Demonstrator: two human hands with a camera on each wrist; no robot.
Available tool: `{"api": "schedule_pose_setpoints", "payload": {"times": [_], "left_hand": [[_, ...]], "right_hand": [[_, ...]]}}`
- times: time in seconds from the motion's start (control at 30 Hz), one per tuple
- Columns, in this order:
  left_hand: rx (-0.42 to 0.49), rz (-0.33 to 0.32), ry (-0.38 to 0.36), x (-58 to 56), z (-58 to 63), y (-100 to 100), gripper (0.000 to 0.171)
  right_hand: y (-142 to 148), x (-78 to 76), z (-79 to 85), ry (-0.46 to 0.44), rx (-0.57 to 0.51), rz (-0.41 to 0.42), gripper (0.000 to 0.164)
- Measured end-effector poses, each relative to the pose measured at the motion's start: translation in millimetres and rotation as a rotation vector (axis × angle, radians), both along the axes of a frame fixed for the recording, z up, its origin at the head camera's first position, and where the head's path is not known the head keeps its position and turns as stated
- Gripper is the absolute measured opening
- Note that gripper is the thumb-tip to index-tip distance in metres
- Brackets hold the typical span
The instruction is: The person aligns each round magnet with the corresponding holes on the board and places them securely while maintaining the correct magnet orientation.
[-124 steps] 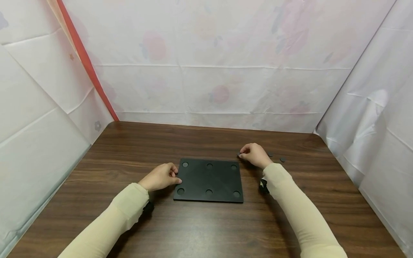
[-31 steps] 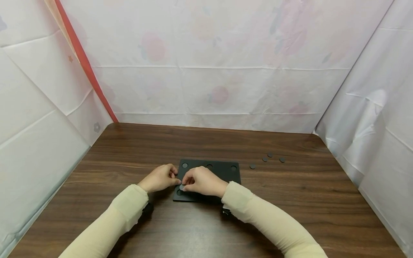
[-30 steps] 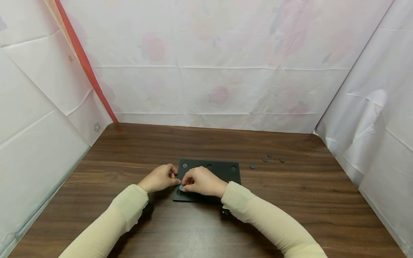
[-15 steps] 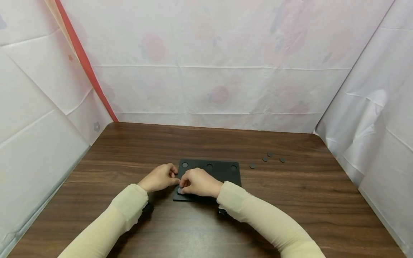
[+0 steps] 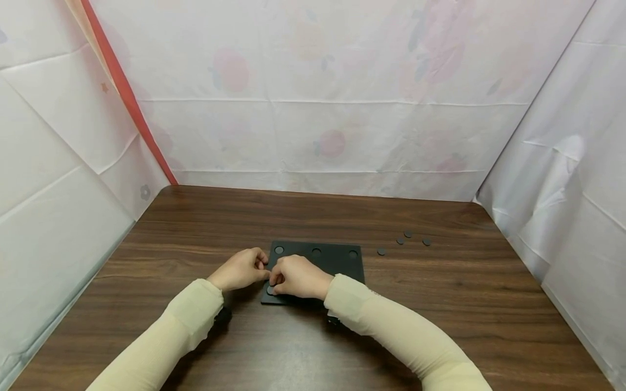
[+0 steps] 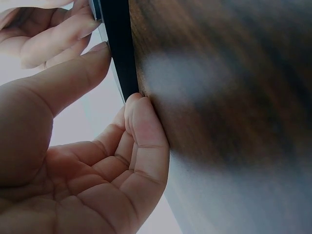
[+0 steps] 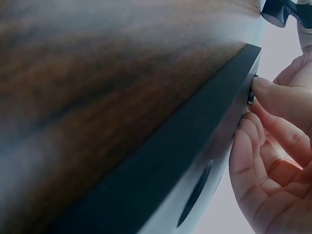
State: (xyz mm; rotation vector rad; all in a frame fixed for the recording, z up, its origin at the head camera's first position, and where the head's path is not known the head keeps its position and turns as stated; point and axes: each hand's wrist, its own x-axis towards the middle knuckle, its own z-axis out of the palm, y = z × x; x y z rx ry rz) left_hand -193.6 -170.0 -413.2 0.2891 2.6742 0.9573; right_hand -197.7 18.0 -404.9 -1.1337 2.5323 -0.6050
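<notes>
On the table (image 5: 293, 347), the right hand's (image 5: 299, 277) pinched disc (image 5: 271, 290) may be tilted if the board (image 5: 338, 263), edge-held by the left hand (image 5: 240, 270), is nudged.

I find a dark wood-grain table (image 5: 210, 217), far corners rounded. Behind it I record a creased white back sheet (image 5: 293, 136) with faint pink prints. A white left sheet (image 5: 54, 130) and right sheet (image 5: 562, 228) flank me; a red strip (image 5: 128, 100) slopes along the left corner. Glare marks the near tabletop.

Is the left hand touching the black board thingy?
Touching: the left wrist view shows the left hand with its thumb tip against the black board.
</notes>
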Motion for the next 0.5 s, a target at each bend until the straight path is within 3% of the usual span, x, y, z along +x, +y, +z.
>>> {"api": "schedule_pose_setpoints", "payload": {"times": [0.5], "left_hand": [[-0.004, -0.002, -0.006, -0.8, -0.9, 0.4, 0.026]], "right_hand": [[-0.3, 0.0, 2.2, 0.015, 0.007, 0.007, 0.008]]}}
